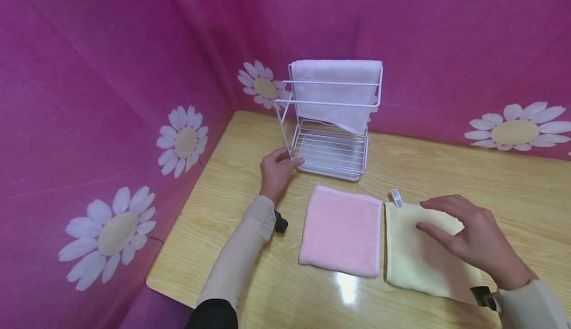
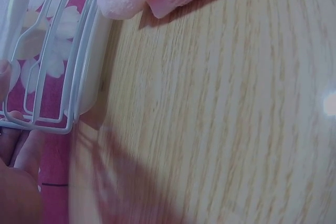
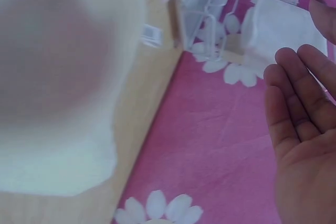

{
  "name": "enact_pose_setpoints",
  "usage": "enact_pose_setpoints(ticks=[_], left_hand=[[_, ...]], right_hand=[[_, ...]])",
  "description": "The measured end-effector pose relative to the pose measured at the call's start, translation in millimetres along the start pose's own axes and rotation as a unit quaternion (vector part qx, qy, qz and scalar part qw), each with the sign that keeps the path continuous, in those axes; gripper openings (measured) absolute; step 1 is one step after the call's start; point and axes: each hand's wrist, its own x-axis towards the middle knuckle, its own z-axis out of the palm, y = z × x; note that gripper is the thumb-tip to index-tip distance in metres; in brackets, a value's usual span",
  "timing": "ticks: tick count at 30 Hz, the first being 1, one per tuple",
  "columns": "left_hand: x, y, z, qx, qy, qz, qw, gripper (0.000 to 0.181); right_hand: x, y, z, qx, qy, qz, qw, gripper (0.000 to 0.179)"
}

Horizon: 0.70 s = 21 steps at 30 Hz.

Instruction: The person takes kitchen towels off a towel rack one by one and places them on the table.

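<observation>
A white wire towel rack point(image 1: 327, 103) stands at the back of the table, with a white towel point(image 1: 334, 74) draped over its rear bar. My left hand point(image 1: 274, 173) grips the rack's front left lower corner between thumb and fingers; in the left wrist view, fingers point(image 2: 29, 153) pass behind the wire frame point(image 2: 39, 127). In front of the rack lies a folded pink towel point(image 1: 341, 230). To its right is a pale yellow towel point(image 1: 412, 254) with a white label point(image 1: 396, 197). Above the yellow towel hovers my right hand point(image 1: 475, 235), fingers relaxed and holding nothing.
A shallow tray point(image 1: 327, 174) forms the rack's base, under a wire grid. Purple cloth point(image 1: 424, 31) with daisy prints hangs close behind the rack and along the left side. The wooden table's point(image 1: 192, 249) left edge runs beside my left arm.
</observation>
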Motion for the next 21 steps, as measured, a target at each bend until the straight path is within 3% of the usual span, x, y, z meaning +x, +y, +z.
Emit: enact_pose_setpoints(ticks=[5, 9, 15, 21], left_hand=[[-5.7, 16.1, 0.9, 0.006, 0.005, 0.001, 1.0000, 0.034], [-6.3, 16.4, 1.4, 0.005, 0.009, -0.002, 0.9999, 0.034], [-1.7, 3.1, 0.0, -0.024, -0.004, -0.011, 0.9996, 0.037], [2.7, -12.6, -0.2, -0.016, 0.000, -0.021, 0.9997, 0.045]], right_hand=[[18.8, -2, -1, -0.003, 0.012, -0.009, 0.9999, 0.050], [32.0, -4, -1, -0.001, 0.021, -0.015, 0.9997, 0.049], [49.9, -6, -4, 0.000, 0.027, -0.021, 0.9994, 0.047], [69.4, -8, -7, 0.004, 0.038, -0.038, 0.9985, 0.045]])
